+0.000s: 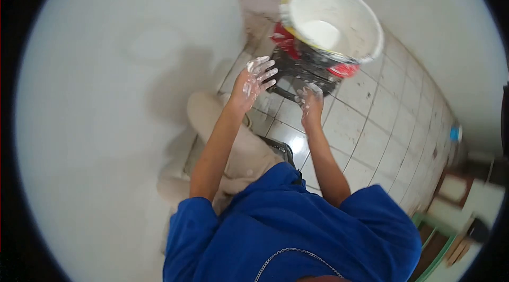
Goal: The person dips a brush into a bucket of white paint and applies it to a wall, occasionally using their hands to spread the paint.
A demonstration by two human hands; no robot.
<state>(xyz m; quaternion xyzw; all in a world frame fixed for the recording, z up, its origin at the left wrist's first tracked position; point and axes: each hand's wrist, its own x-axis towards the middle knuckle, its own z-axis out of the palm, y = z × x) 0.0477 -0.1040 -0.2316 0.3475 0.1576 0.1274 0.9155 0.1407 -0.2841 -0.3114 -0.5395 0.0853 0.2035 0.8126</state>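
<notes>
Your left hand [256, 77] is raised in front of the white wall [122, 70], fingers spread and loose, gripping nothing, smeared with white paste. The bucket [331, 22] stands on a dark stool [302, 67] just beyond and to the right of it, white paste inside. Your right hand [311, 99] reaches forward below the bucket, near the stool's edge, also coated white; whether it grips anything cannot be told. Both forearms stretch out from blue sleeves [297, 229] over the tiled floor [371, 123].
</notes>
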